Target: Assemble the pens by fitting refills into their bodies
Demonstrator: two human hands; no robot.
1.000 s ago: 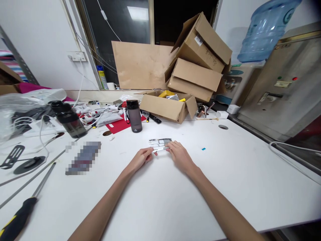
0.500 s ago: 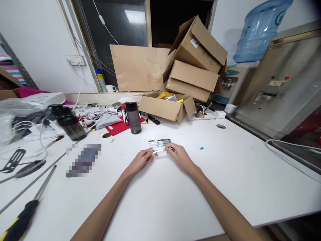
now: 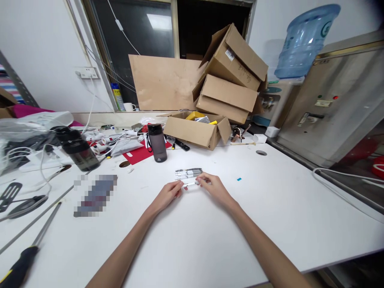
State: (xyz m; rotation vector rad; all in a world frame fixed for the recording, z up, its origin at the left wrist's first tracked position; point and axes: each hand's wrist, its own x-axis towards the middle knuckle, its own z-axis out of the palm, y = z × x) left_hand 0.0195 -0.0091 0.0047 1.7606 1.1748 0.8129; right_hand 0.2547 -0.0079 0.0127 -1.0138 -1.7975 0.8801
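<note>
Two bare hands meet near the middle of the white table (image 3: 192, 244), and we see them sharing one thing: a slim white pen (image 3: 189, 184) lying crosswise between them. The left hand (image 3: 168, 195) pinches the pen's left end with its fingertips, fingers curled inward. The right hand (image 3: 214, 187) pinches the right end the same way, knuckles up. We cannot tell whether the pen rests on the table or is lifted just off it.

Just beyond the pen, towards the window, lies a row of pens (image 3: 189, 173), side by side and parallel to the one being held, close to the fingertips of the right hand.

Farther back we find a grey drinking bottle (image 3: 157, 143) standing upright on the edge of a red mat (image 3: 139, 153). To its right is an open cardboard box (image 3: 196, 131) with yellow items inside, and behind that, stacked cardboard boxes (image 3: 232, 80) lean against each other. A darker bottle (image 3: 77, 149) stands off to the left among cables and clutter. A small blue scrap (image 3: 239, 179) sits on the table to the right of the hands. At the near left edge lies a screwdriver (image 3: 21, 268) with a black and yellow handle, and at far right a blue water jug (image 3: 303, 42) sits upturned on a dispenser.
</note>
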